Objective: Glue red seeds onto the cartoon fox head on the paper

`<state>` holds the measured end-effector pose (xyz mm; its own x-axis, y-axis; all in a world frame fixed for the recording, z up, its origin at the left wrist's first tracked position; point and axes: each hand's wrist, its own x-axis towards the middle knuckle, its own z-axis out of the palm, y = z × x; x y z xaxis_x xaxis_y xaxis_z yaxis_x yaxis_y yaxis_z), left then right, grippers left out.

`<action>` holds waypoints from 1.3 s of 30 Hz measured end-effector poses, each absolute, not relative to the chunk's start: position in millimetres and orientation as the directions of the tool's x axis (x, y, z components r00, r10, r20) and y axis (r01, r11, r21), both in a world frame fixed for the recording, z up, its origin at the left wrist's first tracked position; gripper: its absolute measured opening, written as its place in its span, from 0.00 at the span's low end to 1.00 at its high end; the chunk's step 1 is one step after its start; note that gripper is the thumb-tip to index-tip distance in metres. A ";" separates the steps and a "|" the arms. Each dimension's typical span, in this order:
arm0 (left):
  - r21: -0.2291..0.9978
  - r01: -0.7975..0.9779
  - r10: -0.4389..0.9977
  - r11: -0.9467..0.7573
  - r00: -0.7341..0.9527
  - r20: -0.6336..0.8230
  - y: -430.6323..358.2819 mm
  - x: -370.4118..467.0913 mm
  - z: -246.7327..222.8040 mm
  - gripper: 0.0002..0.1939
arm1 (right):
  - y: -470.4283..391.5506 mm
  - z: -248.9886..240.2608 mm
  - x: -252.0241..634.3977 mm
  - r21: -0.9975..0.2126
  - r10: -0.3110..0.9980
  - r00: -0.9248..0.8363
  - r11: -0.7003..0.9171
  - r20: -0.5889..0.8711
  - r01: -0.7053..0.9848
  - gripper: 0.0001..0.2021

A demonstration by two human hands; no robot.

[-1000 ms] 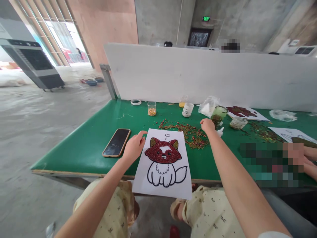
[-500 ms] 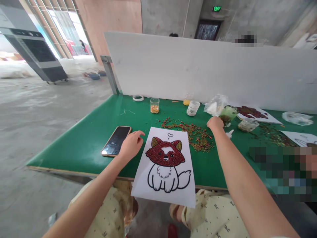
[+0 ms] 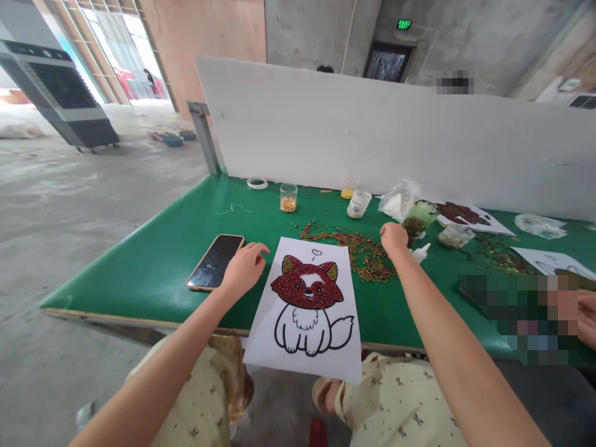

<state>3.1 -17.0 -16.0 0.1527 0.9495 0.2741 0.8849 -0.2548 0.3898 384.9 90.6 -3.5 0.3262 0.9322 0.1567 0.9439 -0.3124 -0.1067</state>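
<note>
Green felt-like covering on the desk, flat, with a pale wooden front edge. A white paper sheet lies on it, its lower end overhanging the desk edge above the person's lap. The sheet carries a black-outlined sitting fox; the head is filled with a grainy, bumpy layer of dark red seeds, the ears with yellowish grains, the body and tail still bare outline.

Left hand: fingers loosely spread and curved, palm down, resting on the desk just beside the sheet's upper left edge and near a smartphone. It holds nothing. The smartphone is a flat dark glossy slab with rounded corners, lying screen up.

Right hand: curled into a loose fist at the far edge of a loose seed pile, seen from behind; whether it pinches any seeds cannot be told. The pile is a scattered, irregular spread of red, brown and green grains just beyond the sheet's top right corner.

Behind the pile: a small clear cup with yellow kernels at the bottom, a clear jar, a crumpled plastic bag, a ring of tape. A smooth white partition board stands upright along the far side of the desk. A second seed-covered sheet lies further right.
</note>
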 end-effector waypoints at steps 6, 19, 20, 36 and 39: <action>0.399 0.879 0.946 -0.262 0.152 0.286 -15.3 2.0 -18.7 0.15 | 35.2 9.3 323.9 -0.622 0.951 -0.060 0.245 0.304 0.744 0.05; 0.432 0.891 0.972 -0.140 0.040 0.233 -14.7 -5.3 -13.3 0.14 | -39.9 -25.3 255.6 -0.820 0.943 -0.122 0.330 0.309 0.468 0.17; 0.434 0.891 0.970 -0.137 0.033 0.239 -15.0 -5.5 -12.6 0.14 | -40.6 -26.0 255.6 -0.826 0.944 -0.111 0.325 0.310 0.461 0.17; 0.471 0.864 0.955 -0.176 0.033 0.296 -20.6 -3.2 -13.7 0.14 | -17.9 -29.4 269.1 -0.782 0.929 -0.075 0.347 0.362 0.517 0.09; 0.476 0.860 0.955 -0.184 0.042 0.294 -21.2 -2.1 -14.1 0.14 | -24.8 -26.5 264.9 -0.781 0.932 -0.116 0.351 0.343 0.517 0.09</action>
<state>-2.1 -21.2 -14.1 0.0419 0.9550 0.2936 0.8599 -0.1841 0.4761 264.9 -24.8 -26.5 -0.1160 0.9322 0.3428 0.5166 0.3514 -0.7808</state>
